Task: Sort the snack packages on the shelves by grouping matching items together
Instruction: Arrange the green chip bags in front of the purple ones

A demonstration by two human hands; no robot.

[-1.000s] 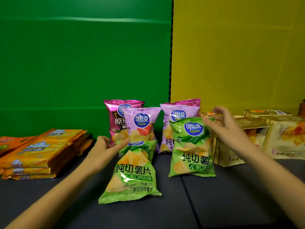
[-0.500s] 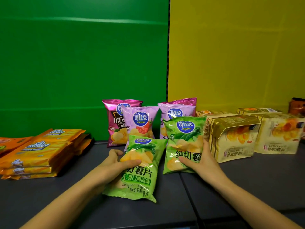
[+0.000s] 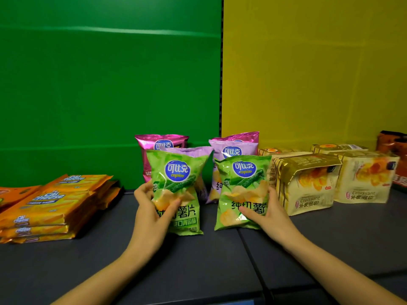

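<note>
Two green chip bags stand upright side by side at the shelf's middle. My left hand (image 3: 152, 208) grips the left green bag (image 3: 178, 172) around its lower half, thumb across the front. My right hand (image 3: 264, 214) grips the right green bag (image 3: 242, 186) at its lower right side, thumb on the front. Right behind them stand lilac chip bags (image 3: 233, 148) and a magenta chip bag (image 3: 160, 143), partly hidden by the green ones.
Stacked orange cheese-cracker packs (image 3: 48, 205) lie at the left. Cream and gold croissant packs (image 3: 308, 183) stand at the right, with an orange-dark pack (image 3: 394, 150) at the far right edge. The dark shelf surface (image 3: 198, 260) has a seam near the middle.
My left hand has lifted the lying green bag upright beside the other one. My right hand moved from the bag's top to grip its lower side.
</note>
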